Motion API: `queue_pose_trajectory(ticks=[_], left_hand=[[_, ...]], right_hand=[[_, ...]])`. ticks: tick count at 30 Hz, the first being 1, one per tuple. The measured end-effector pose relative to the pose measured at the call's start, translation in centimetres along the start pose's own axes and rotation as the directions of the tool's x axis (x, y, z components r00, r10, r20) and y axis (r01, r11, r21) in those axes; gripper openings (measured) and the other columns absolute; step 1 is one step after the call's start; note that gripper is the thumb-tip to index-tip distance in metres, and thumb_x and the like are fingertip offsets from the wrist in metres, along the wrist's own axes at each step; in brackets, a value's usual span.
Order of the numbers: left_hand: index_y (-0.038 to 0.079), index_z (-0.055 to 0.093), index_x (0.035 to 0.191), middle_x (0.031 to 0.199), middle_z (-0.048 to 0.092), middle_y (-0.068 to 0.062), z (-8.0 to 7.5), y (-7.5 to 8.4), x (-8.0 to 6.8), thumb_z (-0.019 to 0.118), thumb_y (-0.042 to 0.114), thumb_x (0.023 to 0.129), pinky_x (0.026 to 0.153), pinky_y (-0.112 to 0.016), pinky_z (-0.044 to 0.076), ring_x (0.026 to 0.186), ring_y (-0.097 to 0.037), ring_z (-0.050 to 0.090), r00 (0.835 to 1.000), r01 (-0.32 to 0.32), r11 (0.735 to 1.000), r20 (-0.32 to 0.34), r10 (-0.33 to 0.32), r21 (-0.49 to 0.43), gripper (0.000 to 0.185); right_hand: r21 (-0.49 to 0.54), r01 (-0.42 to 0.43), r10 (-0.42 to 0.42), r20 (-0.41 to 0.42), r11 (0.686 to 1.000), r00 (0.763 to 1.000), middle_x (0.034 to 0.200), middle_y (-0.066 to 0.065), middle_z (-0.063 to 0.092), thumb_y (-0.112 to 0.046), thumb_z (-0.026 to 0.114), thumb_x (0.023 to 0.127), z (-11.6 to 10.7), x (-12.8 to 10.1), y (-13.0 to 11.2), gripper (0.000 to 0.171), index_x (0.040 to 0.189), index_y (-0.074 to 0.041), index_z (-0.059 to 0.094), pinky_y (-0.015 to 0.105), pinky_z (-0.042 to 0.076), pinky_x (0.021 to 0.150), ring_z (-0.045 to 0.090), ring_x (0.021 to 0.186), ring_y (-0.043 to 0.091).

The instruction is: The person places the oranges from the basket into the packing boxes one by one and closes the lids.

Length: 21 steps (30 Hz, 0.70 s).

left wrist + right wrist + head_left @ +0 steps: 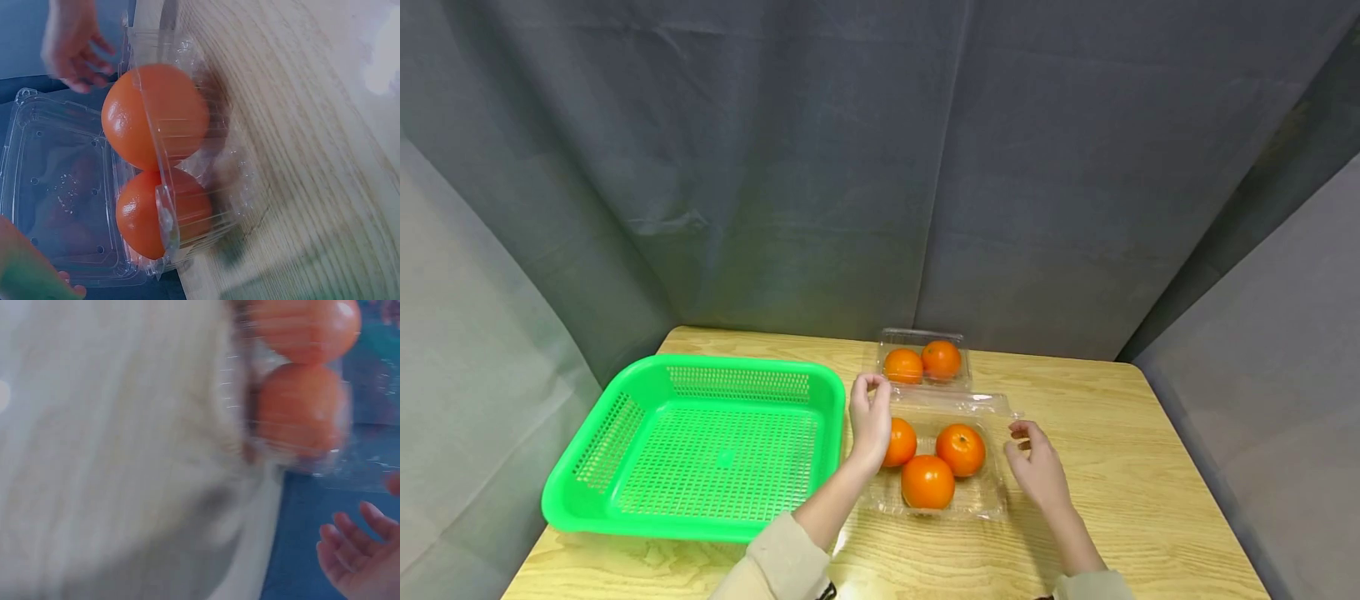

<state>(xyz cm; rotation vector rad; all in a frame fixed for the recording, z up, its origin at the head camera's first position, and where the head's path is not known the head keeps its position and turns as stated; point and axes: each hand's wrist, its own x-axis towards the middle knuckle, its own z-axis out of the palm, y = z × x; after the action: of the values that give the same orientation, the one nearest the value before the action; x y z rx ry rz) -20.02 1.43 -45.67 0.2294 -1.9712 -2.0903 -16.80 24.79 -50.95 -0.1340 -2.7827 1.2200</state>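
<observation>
A clear plastic clamshell container (pixel 992 500) with three oranges (pixel 928 482) inside sits on the table, its lid (pixel 59 181) tipped back. My left hand (pixel 871 421) is at the lid's left edge, its fingers bent and pinching the rim. Just off the container's right side, my right hand (pixel 1041 471) has loosely bent fingers and holds nothing; in the right wrist view its fingers (pixel 356 534) are spread apart. Behind stands a second clear container (pixel 964 367) holding two oranges (pixel 942 360).
To the left lies a green perforated plastic basket (pixel 842 400), close beside my left forearm. Wooden tabletop (pixel 1150 492) extends to the right. A grey curtain (pixel 820 167) hangs behind the table and along its sides.
</observation>
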Motion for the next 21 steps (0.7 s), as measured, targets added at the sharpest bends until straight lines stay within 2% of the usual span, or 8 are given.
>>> queue_pose_trajectory(ticks=[3,5,7,9,12,15,18,21], left_hand=[[0.005,0.051,0.09,0.094,0.051,-0.006,0.0,-0.2,-0.1,0.046,0.012,0.084,0.08,-0.033,0.038,0.086,-0.019,0.046,1.0,-0.012,1.0,-0.002,0.012,-0.002,0.011],[0.004,0.051,0.09,0.095,0.051,-0.006,0.0,-0.4,-0.1,0.046,0.011,0.084,0.08,-0.033,0.038,0.087,-0.02,0.047,1.0,-0.014,1.0,-0.006,0.014,-0.008,0.01],[0.004,0.051,0.091,0.096,0.051,-0.006,0.0,-0.5,-0.1,0.047,0.011,0.084,0.081,-0.033,0.038,0.089,-0.019,0.047,1.0,-0.015,1.0,-0.008,0.015,-0.011,0.01],[0.003,0.051,0.092,0.098,0.051,-0.007,0.0,-0.6,-0.2,0.048,0.01,0.083,0.082,-0.032,0.038,0.09,-0.02,0.047,1.0,-0.018,1.0,-0.008,0.018,-0.013,0.011],[0.0,0.051,0.093,0.099,0.051,-0.009,0.0,-0.7,-0.4,0.048,0.008,0.082,0.08,-0.032,0.039,0.088,-0.021,0.049,1.0,-0.026,1.0,-0.004,0.025,-0.011,0.014],[-0.001,0.051,0.093,0.1,0.05,-0.011,-0.1,-0.8,-0.6,0.047,0.007,0.08,0.082,-0.033,0.039,0.091,-0.023,0.048,0.999,-0.043,0.999,-0.005,0.043,0.007,0.015],[0.001,0.051,0.09,0.1,0.049,-0.01,-0.2,-0.9,-1.0,0.048,0.006,0.078,0.084,-0.038,0.039,0.097,-0.025,0.046,0.998,-0.063,0.997,-0.014,0.063,0.036,0.014],[0.001,0.052,0.089,0.099,0.047,-0.01,-0.4,-0.9,-1.3,0.048,0.006,0.075,0.088,-0.041,0.036,0.1,-0.026,0.044,0.998,-0.067,0.996,-0.015,0.069,0.062,0.015]], right_hand=[[0.201,-0.006,0.018,-0.057,0.98,0.998,0.117,0.022,0.052,-0.024,0.028,0.099,-0.7,0.1,-1.1,0.039,0.121,0.004,0.046,0.043,0.042,0.087,0.051,0.107,0.034],[0.299,0.001,0.02,-0.065,0.954,0.998,0.121,0.022,0.051,-0.031,0.021,0.101,-1.1,0.2,-1.8,0.048,0.123,0.005,0.044,0.033,0.042,0.089,0.05,0.109,0.028],[0.366,0.009,0.015,-0.063,0.93,0.998,0.124,0.022,0.049,-0.034,0.018,0.101,-1.3,0.2,-2.4,0.053,0.126,0.006,0.044,0.025,0.042,0.089,0.049,0.109,0.02],[0.413,0.01,0.015,-0.056,0.911,0.998,0.127,0.022,0.047,-0.034,0.02,0.1,-1.4,0.1,-3.1,0.055,0.127,0.007,0.044,0.024,0.042,0.091,0.047,0.109,0.017],[0.431,-0.005,0.023,-0.037,0.902,0.999,0.13,0.024,0.045,-0.036,0.025,0.1,-1.4,-0.1,-3.8,0.055,0.129,0.007,0.043,0.036,0.039,0.097,0.045,0.114,0.022],[0.388,-0.037,0.045,-0.011,0.921,0.999,0.133,0.024,0.042,-0.039,0.031,0.098,-1.3,-0.3,-4.3,0.057,0.131,0.006,0.041,0.048,0.032,0.101,0.041,0.121,0.033],[0.35,-0.072,0.08,-0.009,0.934,0.997,0.132,0.023,0.044,-0.042,0.038,0.096,-0.9,-0.6,-4.4,0.057,0.133,0.002,0.04,0.048,0.033,0.099,0.041,0.118,0.033],[0.342,-0.092,0.108,-0.028,0.935,0.994,0.126,0.019,0.047,-0.042,0.043,0.094,-0.4,-0.8,-4.3,0.056,0.132,-0.001,0.042,0.042,0.035,0.094,0.043,0.11,0.025]])
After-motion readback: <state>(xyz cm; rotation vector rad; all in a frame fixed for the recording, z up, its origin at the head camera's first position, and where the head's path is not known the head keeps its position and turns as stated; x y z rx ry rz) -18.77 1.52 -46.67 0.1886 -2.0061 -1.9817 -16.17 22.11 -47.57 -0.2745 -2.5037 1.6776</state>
